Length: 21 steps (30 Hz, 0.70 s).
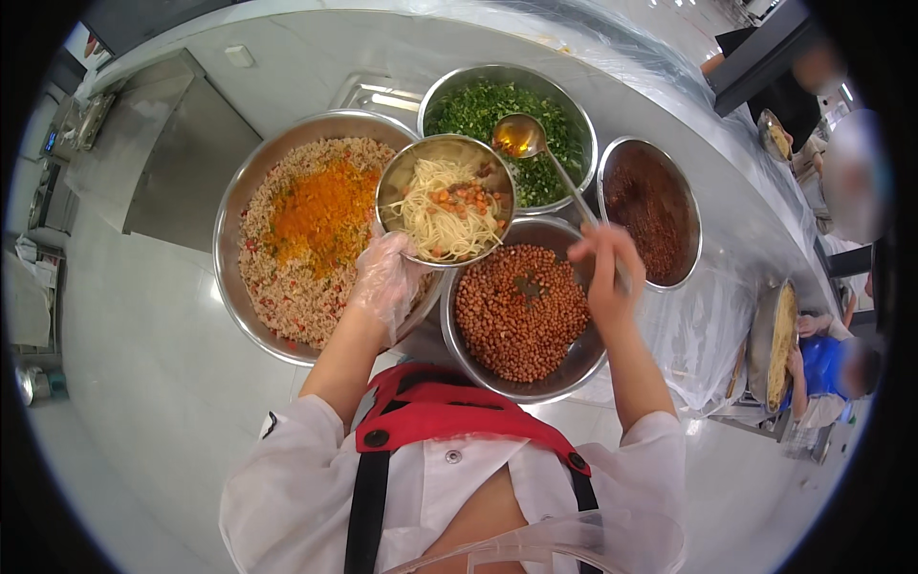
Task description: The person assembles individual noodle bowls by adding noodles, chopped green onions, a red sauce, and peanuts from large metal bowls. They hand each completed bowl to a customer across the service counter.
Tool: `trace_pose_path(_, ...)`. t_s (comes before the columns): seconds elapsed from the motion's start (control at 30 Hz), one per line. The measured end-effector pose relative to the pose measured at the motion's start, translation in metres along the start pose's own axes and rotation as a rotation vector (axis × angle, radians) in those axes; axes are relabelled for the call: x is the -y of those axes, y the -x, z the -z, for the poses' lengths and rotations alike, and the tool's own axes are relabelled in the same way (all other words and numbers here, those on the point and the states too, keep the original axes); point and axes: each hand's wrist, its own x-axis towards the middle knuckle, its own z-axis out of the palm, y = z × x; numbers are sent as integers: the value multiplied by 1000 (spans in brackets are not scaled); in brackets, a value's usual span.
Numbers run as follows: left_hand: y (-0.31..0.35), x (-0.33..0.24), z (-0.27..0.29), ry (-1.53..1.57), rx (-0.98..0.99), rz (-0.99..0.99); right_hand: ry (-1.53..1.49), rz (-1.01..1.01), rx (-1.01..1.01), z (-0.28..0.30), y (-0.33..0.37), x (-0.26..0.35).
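Note:
My left hand [387, 277], in a clear plastic glove, grips a small steel bowl [384, 191] by its near left side. Pale noodles [435, 215] topped with orange-brown beans or nuts lie in it. My right hand [612, 273], slightly blurred, is closed around the handle of a ladle [569, 184]. The ladle's cup holds orange oil and hangs over the near part of a bowl of chopped greens [469, 110], just right of the noodle bowl. Under my hands stands a basin of reddish-brown peanuts or beans [521, 325].
At left, a wide steel basin [228, 277] holds crumbly pale food with an orange patch. An oval tub of dark red sauce [650, 206] stands at right. Behind lies a steel tray [359, 93]. Plastic film [708, 325] covers the right side. Other people work at far right, one beside a long pan [782, 344].

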Motion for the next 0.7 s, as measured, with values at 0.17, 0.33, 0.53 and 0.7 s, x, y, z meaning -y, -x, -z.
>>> trace_pose_path(0.17,-19,-15,22,114,-14,-97,-58,-546,-91,-72,-92,-132)
trace_pose_path(0.33,-27,-32,53,166,-103,-161,357,-392,6,-163,-83,-212)
trace_pose_path(0.53,-25,-43,58,133,-200,-199,37,-610,-25,-171,-93,-160)
trace_pose_path(0.7,-26,-45,47,93,-205,-168,-287,-629,-175,-115,-104,-136)
